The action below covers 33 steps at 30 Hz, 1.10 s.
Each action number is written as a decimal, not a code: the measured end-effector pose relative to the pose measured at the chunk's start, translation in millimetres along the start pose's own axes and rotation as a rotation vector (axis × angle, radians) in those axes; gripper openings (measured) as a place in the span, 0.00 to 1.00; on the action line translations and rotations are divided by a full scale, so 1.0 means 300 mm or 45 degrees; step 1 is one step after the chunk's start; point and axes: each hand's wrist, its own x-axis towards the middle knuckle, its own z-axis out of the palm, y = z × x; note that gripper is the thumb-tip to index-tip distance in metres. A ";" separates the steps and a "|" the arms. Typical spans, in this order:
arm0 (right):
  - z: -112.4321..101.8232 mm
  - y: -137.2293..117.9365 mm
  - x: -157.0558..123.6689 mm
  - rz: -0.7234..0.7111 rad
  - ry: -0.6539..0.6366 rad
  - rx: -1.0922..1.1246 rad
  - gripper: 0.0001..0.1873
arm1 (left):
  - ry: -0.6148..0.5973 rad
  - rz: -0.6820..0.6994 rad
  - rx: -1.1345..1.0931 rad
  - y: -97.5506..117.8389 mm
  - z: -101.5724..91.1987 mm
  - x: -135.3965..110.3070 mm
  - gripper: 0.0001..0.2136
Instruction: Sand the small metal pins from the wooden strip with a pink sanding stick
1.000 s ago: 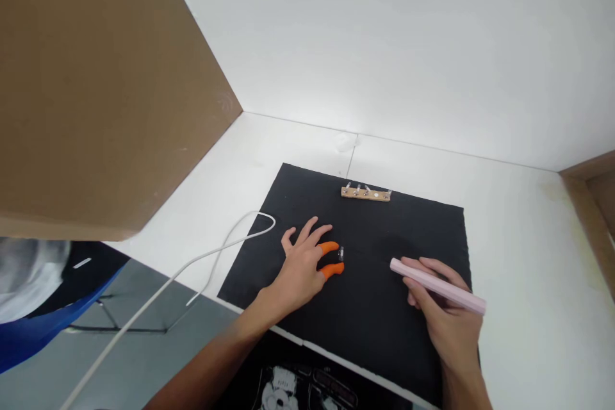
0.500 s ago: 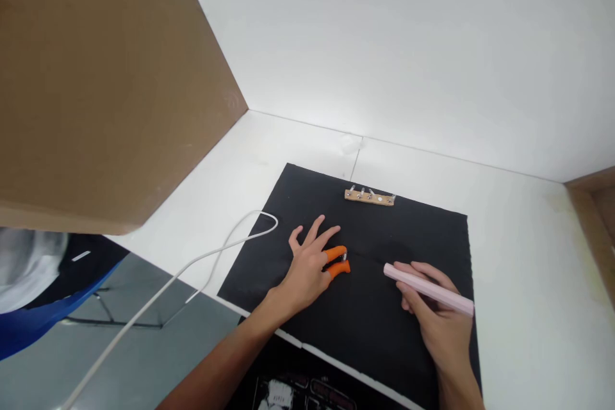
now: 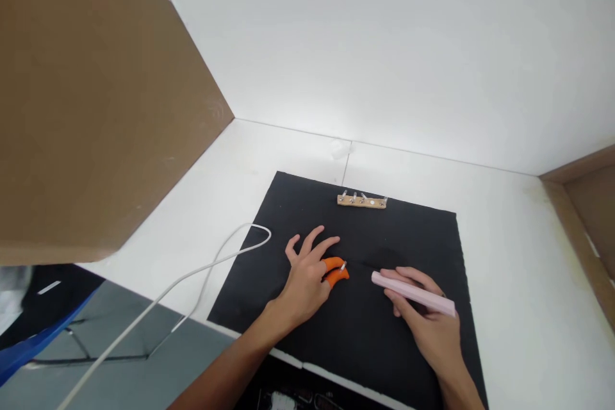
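My left hand (image 3: 307,278) is over the black mat (image 3: 384,359), with orange covers (image 3: 335,270) on the thumb and index finger. Pinched between those two covered fingertips is a small pale, shiny piece (image 3: 343,266), too small to name surely. The other fingers of this hand are spread out. My right hand (image 3: 427,317) grips a long pink faceted pen-shaped tool (image 3: 413,293), whose near-left end points toward the left hand. A gap separates that end from the small piece. Farther back on the mat lies a narrow wooden strip (image 3: 360,202) bearing several small clear upright pieces.
A white cable (image 3: 192,271) loops over the mat's left edge and hangs off the table. A large brown panel (image 3: 106,109) stands at the left, and a white wall (image 3: 408,64) rises behind. A crumpled translucent scrap (image 3: 339,149) lies behind the mat.
The whole view has shifted slightly. The small piece looks more tilted between my left fingertips. My right hand keeps the pink tool, at a slightly flatter slant.
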 end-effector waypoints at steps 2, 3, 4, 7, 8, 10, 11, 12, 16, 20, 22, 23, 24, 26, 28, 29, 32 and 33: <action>-0.002 -0.001 0.003 0.007 -0.011 0.003 0.23 | 0.007 0.019 -0.010 -0.006 -0.001 0.006 0.03; -0.002 -0.003 0.005 0.009 -0.013 0.008 0.23 | 0.009 0.026 -0.014 -0.009 -0.002 0.010 0.04; -0.003 -0.005 0.007 0.009 -0.013 0.015 0.23 | 0.008 0.033 -0.018 -0.013 -0.003 0.013 0.04; -0.003 -0.013 0.013 0.007 0.004 0.046 0.24 | -0.013 0.053 -0.027 -0.027 -0.007 0.022 0.04; -0.002 -0.016 0.014 0.006 0.011 0.060 0.24 | -0.025 0.062 -0.029 -0.032 -0.008 0.024 0.05; -0.001 -0.019 0.016 0.006 0.029 0.086 0.25 | -0.047 0.078 -0.027 -0.042 -0.011 0.027 0.05; -0.001 -0.019 0.016 0.008 0.036 0.097 0.25 | -0.054 0.085 -0.024 -0.046 -0.011 0.028 0.06; 0.000 -0.020 0.016 0.013 0.039 0.105 0.25 | -0.059 0.091 -0.019 -0.051 -0.011 0.028 0.05; 0.002 -0.020 0.018 0.038 0.020 0.128 0.25 | -0.063 0.115 0.007 -0.062 -0.006 0.030 0.03; 0.007 -0.021 0.027 0.046 0.005 0.163 0.27 | -0.061 0.136 0.042 -0.067 0.002 0.030 0.02; 0.010 -0.020 0.031 0.044 0.004 0.188 0.28 | -0.062 0.148 0.059 -0.069 0.005 0.029 0.02; 0.011 -0.019 0.033 0.044 0.005 0.201 0.29 | -0.063 0.154 0.066 -0.070 0.006 0.028 0.02; 0.012 -0.018 0.035 0.045 0.007 0.212 0.29 | -0.063 0.161 0.073 -0.070 0.006 0.026 0.02; 0.012 -0.014 0.036 0.052 0.013 0.231 0.31 | -0.066 0.174 0.085 -0.069 0.005 0.021 0.02; 0.012 -0.013 0.035 0.059 0.026 0.248 0.32 | -0.072 0.187 0.097 -0.067 0.002 0.016 0.04; 0.011 -0.013 0.034 0.061 0.031 0.257 0.33 | -0.076 0.193 0.103 -0.066 0.001 0.013 0.05; 0.009 -0.017 0.032 0.060 0.040 0.282 0.33 | -0.085 0.212 0.116 -0.066 -0.003 0.006 0.07; 0.008 -0.019 0.033 0.059 0.041 0.289 0.33 | -0.088 0.217 0.117 -0.066 -0.003 0.004 0.07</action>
